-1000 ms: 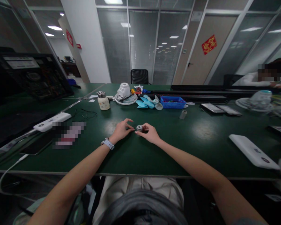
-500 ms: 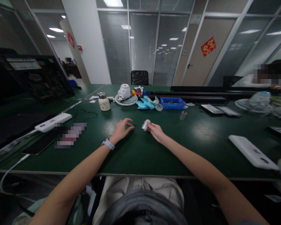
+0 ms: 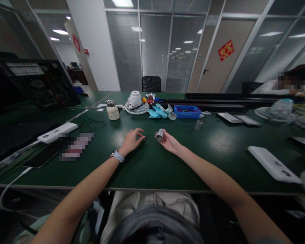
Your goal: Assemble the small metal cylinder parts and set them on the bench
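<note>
My right hand (image 3: 170, 142) holds a small silver metal cylinder (image 3: 160, 134) above the middle of the green table, fingers under and around it. One round end faces toward me and to the left. Left of it, my left hand (image 3: 132, 141) hovers near the tabletop, its thumb and fingers curved and apart. I make out nothing held in it. A watch with a pale strap is on that wrist. A similar metal cylinder (image 3: 198, 125) stands upright farther off to the right.
Farther back are a cream bottle (image 3: 113, 112), a white fan part (image 3: 136, 105), light-blue fan blades (image 3: 158, 112) and a blue tray (image 3: 188, 112). White power banks (image 3: 273, 165) and a phone lie at the sides. Another person (image 3: 271, 86) sits at far right.
My right hand has turned over, palm more upward, so the cylinder has rotated and now shows its round end. My left hand has stayed nearly still.
</note>
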Demonstrator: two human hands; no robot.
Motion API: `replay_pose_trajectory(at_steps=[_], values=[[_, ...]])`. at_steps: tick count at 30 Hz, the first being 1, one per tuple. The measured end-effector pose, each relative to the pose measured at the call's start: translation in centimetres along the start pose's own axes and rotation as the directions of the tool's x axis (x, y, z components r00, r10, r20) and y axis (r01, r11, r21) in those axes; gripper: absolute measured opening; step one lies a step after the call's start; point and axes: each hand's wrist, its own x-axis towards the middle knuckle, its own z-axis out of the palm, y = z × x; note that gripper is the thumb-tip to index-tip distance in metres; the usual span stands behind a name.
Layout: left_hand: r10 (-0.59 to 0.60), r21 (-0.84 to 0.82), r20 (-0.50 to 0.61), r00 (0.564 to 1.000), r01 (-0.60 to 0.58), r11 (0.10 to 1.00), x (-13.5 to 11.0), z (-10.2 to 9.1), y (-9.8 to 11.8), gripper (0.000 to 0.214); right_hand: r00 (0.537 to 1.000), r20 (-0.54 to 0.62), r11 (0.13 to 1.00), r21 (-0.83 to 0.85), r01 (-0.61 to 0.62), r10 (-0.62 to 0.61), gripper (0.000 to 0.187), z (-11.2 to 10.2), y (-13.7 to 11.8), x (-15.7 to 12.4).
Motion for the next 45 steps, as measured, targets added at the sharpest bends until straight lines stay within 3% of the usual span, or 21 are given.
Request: replay_pose_trajectory(at_steps=[8,33,45], values=[[-0.006,-0.006,0.011,1.000,0.006,1.000,-0.05,0.11,-0.07,0.027,0.994,-0.006,0.990,0.089,-0.106,0.107,0.035,0.28,-0.62,-0.40],[-0.022,-0.016,0.042,0.999,0.023,1.000,-0.03,0.07,0.02,0.027,0.991,0.071,0.991,0.059,-0.120,0.115,0.036,0.03,-0.86,-0.66],[-0.013,-0.017,0.043,0.999,0.013,1.000,-0.05,0.13,-0.11,0.027,0.994,0.013,0.993,0.056,-0.105,0.105,0.027,0.54,-0.84,-0.71]])
